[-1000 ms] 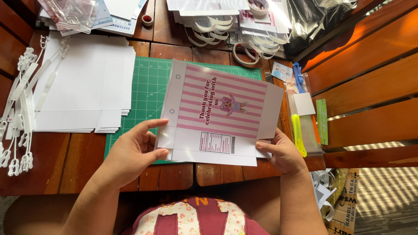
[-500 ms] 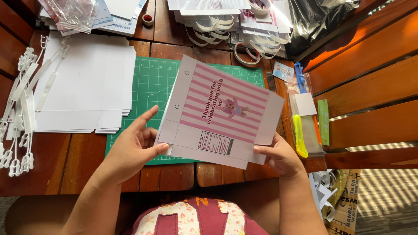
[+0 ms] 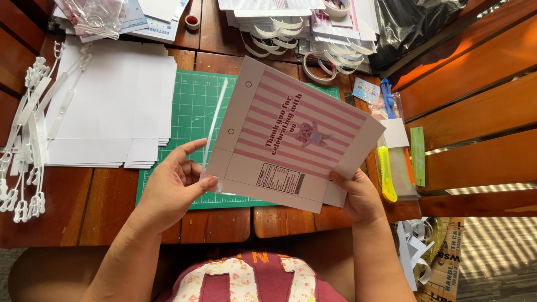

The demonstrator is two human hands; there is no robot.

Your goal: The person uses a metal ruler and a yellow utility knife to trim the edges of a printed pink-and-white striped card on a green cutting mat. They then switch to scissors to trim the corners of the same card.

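Head view: pink-striped printed card sheet point(image 3: 293, 137) at frame centre, lifted tilted above green cutting mat point(image 3: 190, 106) on desk point(image 3: 224, 223). Left hand point(image 3: 173, 187) fingers pinch lower-left edge beside white strip point(image 3: 214, 126); right hand point(image 3: 361, 196) fingers pinch lower-right corner. Judged light, thin, semi-stiff, crease-prone; best held at edges, away from folds. White sheet stack point(image 3: 112, 106) at left.

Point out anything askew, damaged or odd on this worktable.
Nothing looks damaged or spilled. The pink-striped printed card sheet is tilted, lifted off the green cutting mat by the left hand and right hand, with a thin white strip standing along its left edge. The table is crowded, and paper scraps lie beside the right forearm.
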